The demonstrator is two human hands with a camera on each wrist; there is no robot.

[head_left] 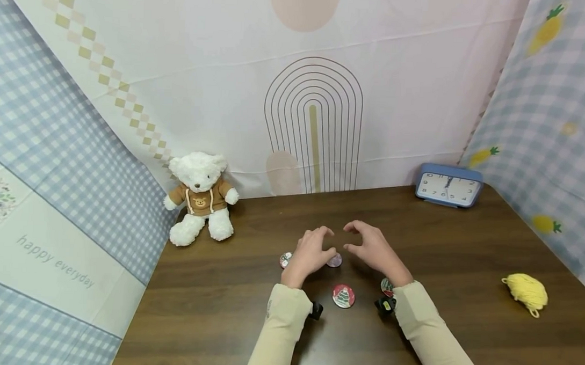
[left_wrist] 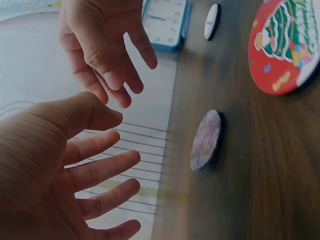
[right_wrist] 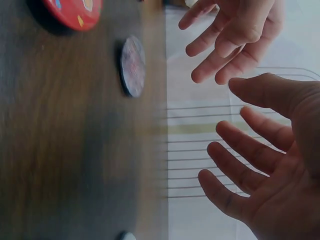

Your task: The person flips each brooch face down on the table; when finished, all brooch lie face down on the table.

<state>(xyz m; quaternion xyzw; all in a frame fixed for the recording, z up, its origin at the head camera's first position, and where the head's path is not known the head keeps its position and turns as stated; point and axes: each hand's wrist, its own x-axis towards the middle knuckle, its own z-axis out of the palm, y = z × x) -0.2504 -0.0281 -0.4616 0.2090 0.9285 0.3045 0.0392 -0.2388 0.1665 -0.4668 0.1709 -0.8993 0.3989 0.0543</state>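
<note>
Both hands hover over the wooden table with bent, spread fingers and nothing between them. My left hand [head_left: 311, 255] is nearest a small purplish round badge [head_left: 335, 260], which lies just beyond its thumb. A white patterned badge [head_left: 285, 259] shows partly from behind that hand. Facing it across a short gap is my right hand [head_left: 373, 250], its fingertips pointing left. Nearer the body, between the two forearms, lies a red badge [head_left: 343, 296] with a Christmas tree on it. Beside the right wrist a green patterned badge [head_left: 387, 286] is partly covered.
A white teddy bear [head_left: 200, 195] in a brown hoodie sits at the back left of the table [head_left: 210, 308]. At the back right stands a blue clock [head_left: 448, 186]. Yellow yarn [head_left: 527, 291] lies on the right side. Patterned cloths hang behind and at both sides.
</note>
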